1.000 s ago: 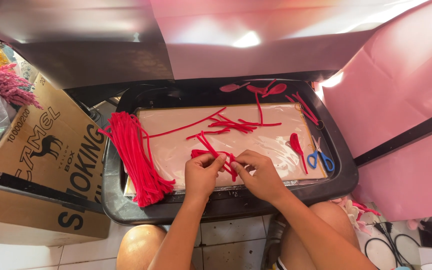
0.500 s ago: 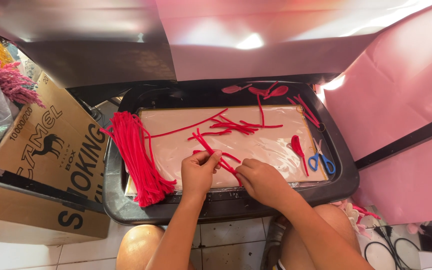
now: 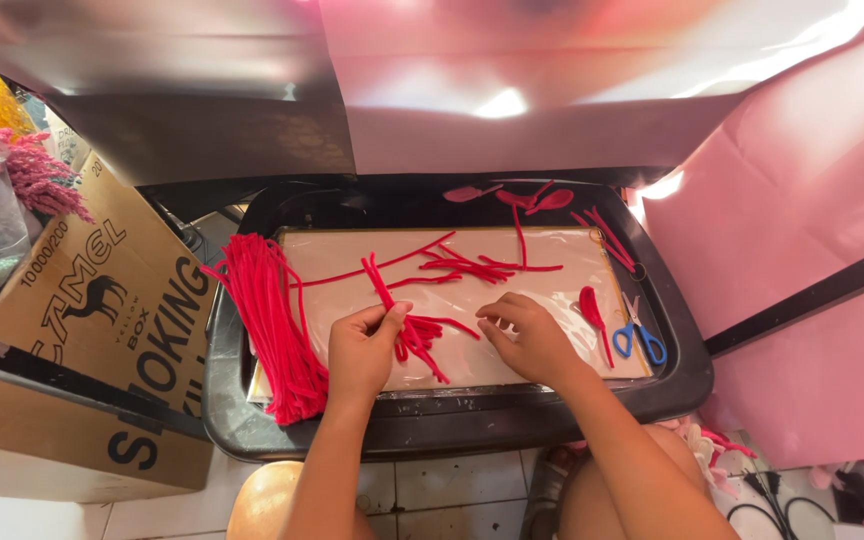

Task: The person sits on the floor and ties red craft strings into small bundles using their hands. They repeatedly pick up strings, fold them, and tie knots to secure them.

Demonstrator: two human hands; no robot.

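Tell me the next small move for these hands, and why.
Probably bring the right hand over to grip the free ends of the red stems: the left hand pinches that small bunch alone, while the right rests open beside it on the board.

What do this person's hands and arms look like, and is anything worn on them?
Both are bare. The left hand and right hand show no gloves, rings or watch that I can see, and both forearms come into view without sleeves. The nails look short and unpainted, though they are small in this view. No markings or bands show on either wrist.
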